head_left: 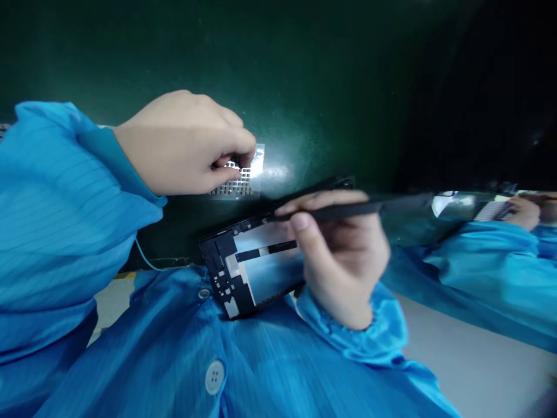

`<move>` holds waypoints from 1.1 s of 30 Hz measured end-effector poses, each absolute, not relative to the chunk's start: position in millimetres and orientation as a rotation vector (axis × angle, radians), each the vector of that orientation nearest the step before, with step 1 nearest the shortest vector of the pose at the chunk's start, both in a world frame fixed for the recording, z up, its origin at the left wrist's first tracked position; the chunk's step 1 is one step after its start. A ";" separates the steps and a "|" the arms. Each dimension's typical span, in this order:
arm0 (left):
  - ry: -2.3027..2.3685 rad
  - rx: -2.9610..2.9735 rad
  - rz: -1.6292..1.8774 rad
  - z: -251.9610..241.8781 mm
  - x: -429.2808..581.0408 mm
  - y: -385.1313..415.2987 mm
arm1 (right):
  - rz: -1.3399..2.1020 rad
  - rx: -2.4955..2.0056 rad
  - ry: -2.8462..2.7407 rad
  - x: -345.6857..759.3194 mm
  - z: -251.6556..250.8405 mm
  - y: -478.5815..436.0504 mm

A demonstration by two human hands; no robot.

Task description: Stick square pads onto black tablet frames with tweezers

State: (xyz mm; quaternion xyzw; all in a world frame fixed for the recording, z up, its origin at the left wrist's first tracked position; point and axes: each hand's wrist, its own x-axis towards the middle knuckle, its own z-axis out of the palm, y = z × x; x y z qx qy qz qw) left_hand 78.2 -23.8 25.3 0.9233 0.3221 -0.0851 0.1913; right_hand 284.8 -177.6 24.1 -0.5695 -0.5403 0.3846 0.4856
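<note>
My left hand is over a clear sheet of small square pads on the green table. Its fingers are curled in and the thumb comes close to the index finger; whatever is between them is too small or hidden to name. In my right hand are long black tweezers, blurred, held between thumb and fingers. Under them an opened phone lies tilted at the table's near edge, against my blue smock. Its small parts and pale blue inner face show; my right hand covers its right end.
A green tabletop stretches ahead, dark toward the right. At the right, a co-worker's hand in a blue sleeve is near another sheet of pads. Pale floor shows below.
</note>
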 end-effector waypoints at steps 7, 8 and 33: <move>0.918 2.580 -0.198 24.0 77.5 -24.9 | 0.722 -1.328 -1.412 263.9 -0.9 -208.7; 0.919 2.579 -0.196 23.8 77.2 -24.8 | 0.717 -1.331 -1.417 264.6 -1.2 -207.6; 0.861 2.671 -0.196 20.2 77.4 -24.2 | 1.131 -1.289 -1.850 319.8 13.9 -107.1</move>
